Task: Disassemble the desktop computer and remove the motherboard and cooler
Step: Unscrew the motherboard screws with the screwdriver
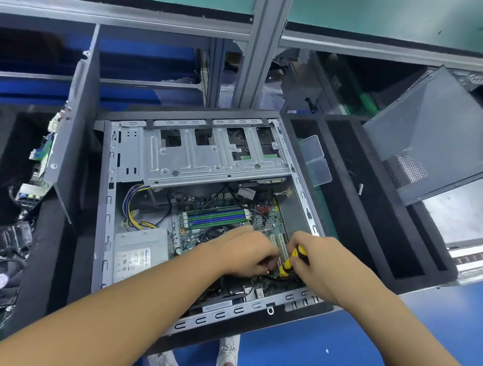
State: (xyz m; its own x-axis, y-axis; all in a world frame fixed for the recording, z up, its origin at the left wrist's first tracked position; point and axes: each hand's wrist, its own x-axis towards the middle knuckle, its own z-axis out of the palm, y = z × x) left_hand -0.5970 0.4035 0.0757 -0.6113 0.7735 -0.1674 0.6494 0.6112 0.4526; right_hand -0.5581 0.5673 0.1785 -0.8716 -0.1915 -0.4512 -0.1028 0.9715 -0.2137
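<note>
Right hand [321, 260]: I grip the yellow screwdriver [291, 260], tip down
Left hand [247, 253]: curled beside the tip; whether it holds anything I cannot tell
Motherboard [268, 223]: seated in the case [109, 219], cooler [213, 232] partly hidden
Care: keep the driver upright, catch the screw

Head view under bright, diffuse light from above. The computer case [107, 208] was evenly lit, its drive cage [205, 159] pale with a mild sheen and no hard glare. The left hand [247, 253] and right hand [321, 260] cast soft shadows on the motherboard [192, 236] at the case's near end, where detail was murky; the yellow screwdriver [291, 260] read crisply. Black foam [55, 250] left of the case was underexposed. Wide-angle distortion bowed the aluminium post [260, 54] beyond the case and stretched the forearms [102, 332] in front of it. Fine print was soft.
</note>
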